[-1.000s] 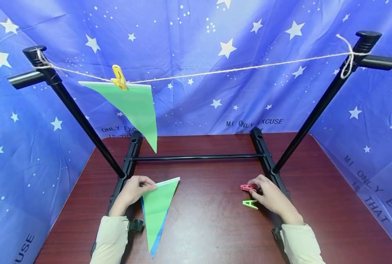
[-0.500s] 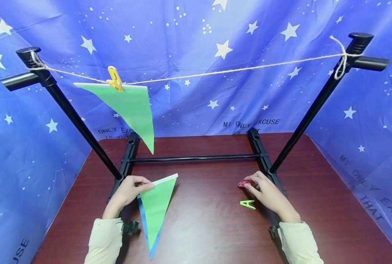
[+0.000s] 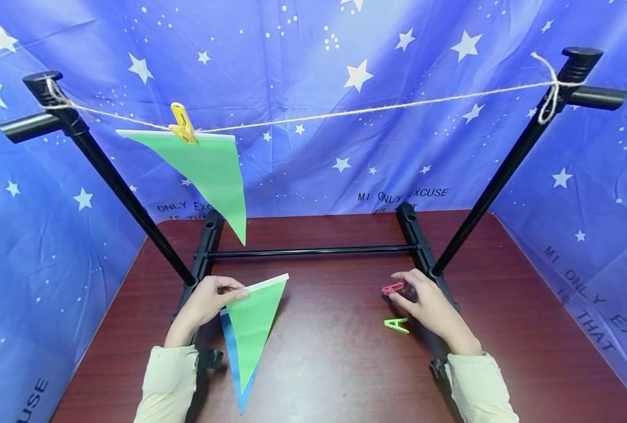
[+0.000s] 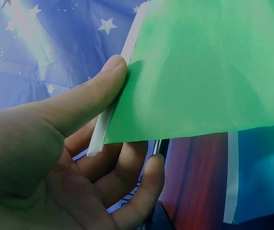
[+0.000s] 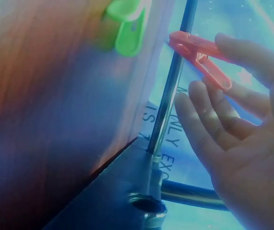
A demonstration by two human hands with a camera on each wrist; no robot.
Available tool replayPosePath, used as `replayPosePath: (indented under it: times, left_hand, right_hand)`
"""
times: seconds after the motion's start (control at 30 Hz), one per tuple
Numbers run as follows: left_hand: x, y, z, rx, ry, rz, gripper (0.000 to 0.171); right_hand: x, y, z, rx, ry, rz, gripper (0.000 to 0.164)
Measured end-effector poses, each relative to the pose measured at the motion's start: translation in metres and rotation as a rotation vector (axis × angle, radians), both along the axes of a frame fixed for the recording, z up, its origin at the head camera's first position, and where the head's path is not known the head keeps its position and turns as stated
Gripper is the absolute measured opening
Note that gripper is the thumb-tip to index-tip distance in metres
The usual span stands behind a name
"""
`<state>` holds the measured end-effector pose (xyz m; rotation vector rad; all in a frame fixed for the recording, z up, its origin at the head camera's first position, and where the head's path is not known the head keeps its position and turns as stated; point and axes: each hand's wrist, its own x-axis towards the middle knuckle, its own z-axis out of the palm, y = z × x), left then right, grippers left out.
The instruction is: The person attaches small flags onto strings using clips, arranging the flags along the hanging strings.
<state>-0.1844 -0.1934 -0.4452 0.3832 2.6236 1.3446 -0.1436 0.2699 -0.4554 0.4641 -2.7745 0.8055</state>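
My left hand (image 3: 208, 302) pinches the white-edged top of a green triangular pennant (image 3: 258, 317) between thumb and fingers. Partly beneath it lies a blue pennant (image 3: 231, 352), which the left wrist view shows apart from the green cloth. At the right, my right hand (image 3: 427, 302) holds a red clothespin (image 5: 201, 55) by its handles, thumb on one arm and a finger on the other. Close below that hand a light green clothespin (image 3: 396, 325) lies on the table. Another green pennant (image 3: 213, 176) hangs from a string (image 3: 345, 113) under a yellow clothespin (image 3: 183, 123).
The string runs between the left post (image 3: 128, 194) and right post (image 3: 493, 188) of a black frame on the dark red table (image 3: 334, 364). A black crossbar (image 3: 313, 252) joins the frame's feet. Behind hangs a blue curtain (image 3: 292, 70) with white stars.
The red clothespin has come up off the table in my right hand. My left hand has raised the green pennant slightly, so more of the blue one shows.
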Motion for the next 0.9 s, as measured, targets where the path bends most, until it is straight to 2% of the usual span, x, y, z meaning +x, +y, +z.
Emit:
replayPosePath:
  times: [0.1, 0.33, 0.53, 0.77, 0.9]
  left_hand:
    - [0.0, 0.001, 0.001, 0.005, 0.007, -0.005, 0.02]
    - [0.002, 0.004, 0.004, 0.013, 0.004, -0.012, 0.021]
    - [0.003, 0.006, 0.007, 0.02, 0.028, -0.017, 0.02]
    - [0.003, 0.009, 0.012, 0.035, 0.018, -0.007, 0.018]
    - [0.004, 0.011, 0.014, 0.035, 0.02, -0.003, 0.019]
  right_hand:
    - [0.001, -0.002, 0.003, -0.017, 0.006, -0.009, 0.036]
    - [0.003, -0.005, 0.008, -0.035, 0.027, -0.018, 0.025]
    - [0.007, -0.008, 0.013, -0.046, 0.058, -0.008, 0.027]
    - [0.008, -0.009, 0.018, -0.074, 0.13, 0.027, 0.03]
    - [0.008, -0.011, 0.022, -0.102, 0.117, 0.024, 0.031]
